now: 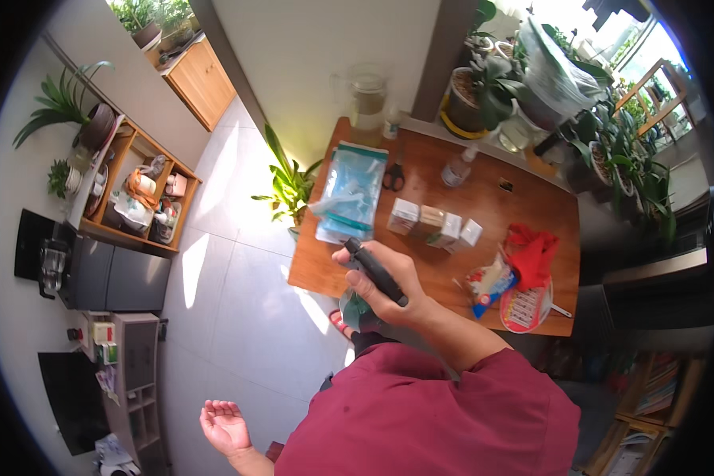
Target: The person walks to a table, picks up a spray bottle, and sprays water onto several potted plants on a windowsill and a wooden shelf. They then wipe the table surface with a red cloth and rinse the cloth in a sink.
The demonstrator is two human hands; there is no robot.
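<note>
My right hand [406, 275] grips a spray bottle by its black trigger head [376, 271], in front of the near edge of a wooden table [488, 202]. Below the fingers shows part of the translucent green body [354, 310]; the rest is hidden by the hand and arm. Off to the lower left, my left hand [225, 425] is held palm up over the floor, its fingers slightly curled and nothing in it. Just beyond the spray bottle, clear and blue plastic zip bags [352, 184] lie on the table.
Small boxes [431, 220], scissors [394, 175], a clear bottle [459, 166], a glass pitcher [368, 98] and a red bag [532, 253] beside a hand fan [526, 306] occupy the table. Potted plants [491, 89] line the window side. A leafy plant [288, 184] stands by the table's left edge.
</note>
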